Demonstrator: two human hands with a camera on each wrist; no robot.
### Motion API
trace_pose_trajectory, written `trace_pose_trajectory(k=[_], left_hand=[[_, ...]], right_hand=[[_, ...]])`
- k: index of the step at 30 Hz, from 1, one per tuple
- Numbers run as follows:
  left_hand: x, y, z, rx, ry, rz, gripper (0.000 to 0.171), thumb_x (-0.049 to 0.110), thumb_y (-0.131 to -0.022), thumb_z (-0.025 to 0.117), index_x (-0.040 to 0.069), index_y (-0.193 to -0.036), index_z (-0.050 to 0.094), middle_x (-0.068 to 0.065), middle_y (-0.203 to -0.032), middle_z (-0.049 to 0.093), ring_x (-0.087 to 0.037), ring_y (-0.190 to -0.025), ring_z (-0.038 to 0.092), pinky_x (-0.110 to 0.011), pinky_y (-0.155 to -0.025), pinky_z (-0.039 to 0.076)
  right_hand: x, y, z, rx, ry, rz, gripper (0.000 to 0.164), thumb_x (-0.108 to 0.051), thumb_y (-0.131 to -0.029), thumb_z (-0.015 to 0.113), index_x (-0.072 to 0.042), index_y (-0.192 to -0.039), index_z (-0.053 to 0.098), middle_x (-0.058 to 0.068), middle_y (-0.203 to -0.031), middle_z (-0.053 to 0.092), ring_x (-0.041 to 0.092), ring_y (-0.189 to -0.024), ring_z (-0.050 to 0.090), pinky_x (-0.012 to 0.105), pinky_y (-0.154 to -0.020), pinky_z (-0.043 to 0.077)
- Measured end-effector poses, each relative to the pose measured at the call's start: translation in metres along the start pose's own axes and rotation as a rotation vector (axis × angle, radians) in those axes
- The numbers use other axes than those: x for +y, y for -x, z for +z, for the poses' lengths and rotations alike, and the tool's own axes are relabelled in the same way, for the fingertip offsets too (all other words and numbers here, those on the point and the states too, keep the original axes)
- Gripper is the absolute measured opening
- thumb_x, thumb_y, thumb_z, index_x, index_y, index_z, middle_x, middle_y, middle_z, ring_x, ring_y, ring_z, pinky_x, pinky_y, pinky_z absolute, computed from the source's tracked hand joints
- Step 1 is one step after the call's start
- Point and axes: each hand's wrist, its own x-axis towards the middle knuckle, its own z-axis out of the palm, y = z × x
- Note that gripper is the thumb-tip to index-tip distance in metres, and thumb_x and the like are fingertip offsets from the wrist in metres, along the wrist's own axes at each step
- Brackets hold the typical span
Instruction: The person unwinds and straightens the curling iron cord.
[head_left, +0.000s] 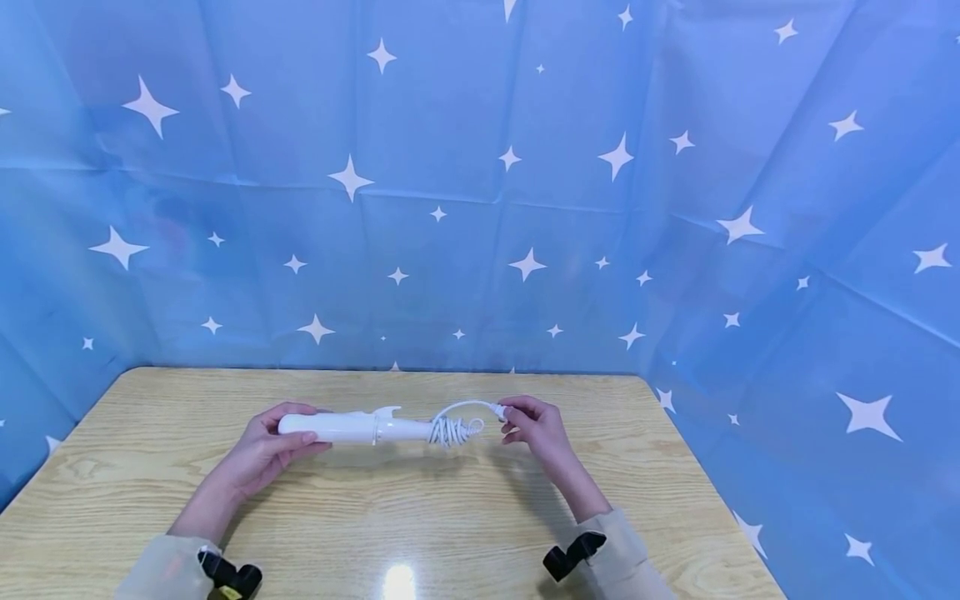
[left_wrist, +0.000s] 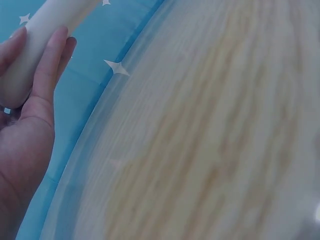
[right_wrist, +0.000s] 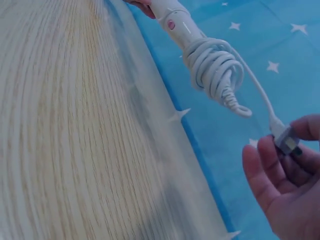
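Observation:
A white curling iron lies level across the head view, held above the table. My left hand grips its thick rounded end, thumb on the near side and fingers behind. A small lever stands up near the middle of the iron. Around its thinner handle end the white power cord is wound in several loops. From the coil a free length arcs over to the plug, which my right hand pinches between thumb and fingers. In the right wrist view a pink button shows on the handle.
Beneath both hands is a light wood-grain table with a bright glare spot at its front. A blue curtain with white stars hangs behind and at the sides. Black wrist cameras sit on both sleeves.

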Motion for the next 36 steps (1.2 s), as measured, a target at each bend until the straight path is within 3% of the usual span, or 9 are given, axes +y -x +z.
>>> trace_pose_trajectory(k=[9, 18, 22, 29, 36], left_hand=[[0.0, 0.0, 0.0, 0.049, 0.035, 0.007, 0.047, -0.025, -0.095, 0.045, 0.006, -0.119, 0.072, -0.011, -0.13, 0.059, -0.027, -0.118, 0.06, -0.047, -0.101, 0.056], [0.011, 0.004, -0.001, 0.094, 0.16, 0.092, 0.048, -0.025, -0.097, 0.039, 0.002, -0.119, 0.071, -0.012, -0.127, 0.06, -0.024, -0.118, 0.062, -0.045, -0.099, 0.058], [0.013, 0.004, -0.002, 0.079, 0.15, 0.083, 0.051, -0.026, -0.096, 0.037, 0.003, -0.119, 0.072, -0.012, -0.128, 0.061, -0.024, -0.118, 0.061, -0.045, -0.099, 0.058], [0.01, 0.006, -0.005, 0.071, 0.133, 0.066, 0.052, -0.027, -0.095, 0.036, 0.003, -0.12, 0.071, -0.012, -0.128, 0.062, -0.025, -0.117, 0.062, -0.044, -0.099, 0.058], [0.008, 0.005, -0.005, 0.062, 0.118, 0.068, 0.051, -0.027, -0.096, 0.037, 0.003, -0.12, 0.071, -0.012, -0.127, 0.063, -0.026, -0.117, 0.063, -0.044, -0.1, 0.057]], right_hand=[[0.001, 0.004, -0.012, -0.017, 0.009, -0.018, 0.025, -0.001, -0.102, 0.056, 0.017, -0.118, 0.062, 0.012, -0.088, 0.061, 0.017, -0.073, 0.06, 0.031, -0.066, 0.066], [0.007, 0.006, -0.028, 0.051, -0.049, 0.048, 0.024, -0.002, -0.103, 0.054, 0.017, -0.116, 0.062, 0.011, -0.091, 0.059, 0.018, -0.077, 0.058, 0.03, -0.067, 0.066], [0.011, 0.005, -0.036, 0.089, -0.068, 0.056, 0.023, -0.002, -0.103, 0.053, 0.015, -0.117, 0.062, 0.011, -0.092, 0.06, 0.016, -0.072, 0.058, 0.03, -0.066, 0.066], [0.019, 0.003, -0.04, 0.057, -0.077, 0.039, 0.024, 0.002, -0.103, 0.053, 0.019, -0.119, 0.058, 0.014, -0.092, 0.062, 0.016, -0.073, 0.062, 0.029, -0.068, 0.066], [0.022, 0.004, -0.039, 0.079, -0.03, 0.04, 0.023, 0.001, -0.103, 0.054, 0.017, -0.118, 0.06, 0.016, -0.097, 0.065, 0.02, -0.077, 0.066, 0.035, -0.072, 0.067]])
